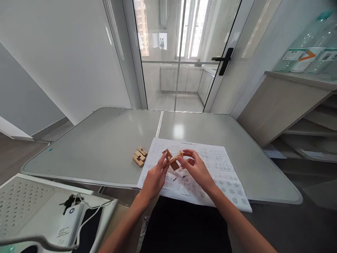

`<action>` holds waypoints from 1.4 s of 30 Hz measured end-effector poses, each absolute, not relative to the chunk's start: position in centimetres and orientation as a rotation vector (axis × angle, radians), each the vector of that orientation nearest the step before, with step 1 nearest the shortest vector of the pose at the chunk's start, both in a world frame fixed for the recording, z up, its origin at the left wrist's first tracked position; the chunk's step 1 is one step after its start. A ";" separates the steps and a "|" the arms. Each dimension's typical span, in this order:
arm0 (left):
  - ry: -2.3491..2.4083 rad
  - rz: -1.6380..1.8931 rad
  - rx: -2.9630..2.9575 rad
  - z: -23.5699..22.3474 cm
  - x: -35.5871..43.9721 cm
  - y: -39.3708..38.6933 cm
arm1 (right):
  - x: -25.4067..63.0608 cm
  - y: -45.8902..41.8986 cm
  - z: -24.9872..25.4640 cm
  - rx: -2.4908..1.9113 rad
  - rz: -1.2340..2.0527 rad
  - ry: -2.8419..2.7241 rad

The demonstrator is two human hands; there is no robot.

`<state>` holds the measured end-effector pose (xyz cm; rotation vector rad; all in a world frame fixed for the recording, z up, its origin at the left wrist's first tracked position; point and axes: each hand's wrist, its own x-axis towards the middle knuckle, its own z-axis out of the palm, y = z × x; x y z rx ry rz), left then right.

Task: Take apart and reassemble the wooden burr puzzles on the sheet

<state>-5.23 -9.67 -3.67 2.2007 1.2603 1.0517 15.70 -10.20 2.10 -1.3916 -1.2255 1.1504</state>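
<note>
Both hands hold notched wooden puzzle pieces (174, 165) above a printed diagram sheet (218, 165). My left hand (155, 177) pinches the pieces from the left, thumb and fingers closed on the wood. From the other side, my right hand (196, 168) grips a piece at the upper right with its thumb and fingertips. How the pieces interlock is partly hidden by the fingers. To the left of the sheet, several loose wooden puzzle blocks (139, 157) lie close together on the grey table (105, 147).
A white perforated chair (23, 200) at the lower left carries a power bank (68, 225), a cable and keys (70, 202). Shelves (295, 102) with plastic bottles (306, 52) stand at the right. A glass door (179, 59) rises behind the table.
</note>
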 end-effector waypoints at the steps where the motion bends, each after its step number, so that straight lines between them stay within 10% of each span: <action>1: 1.248 1.048 2.201 -3.6 -5.2 -9.7 | 15.6 -10.2 2.0 -1.392 1.174 -1.244; 42: 1.181 1.079 2.146 -2.7 -5.0 -9.8 | 11.6 -11.9 0.2 -1.390 0.897 -1.353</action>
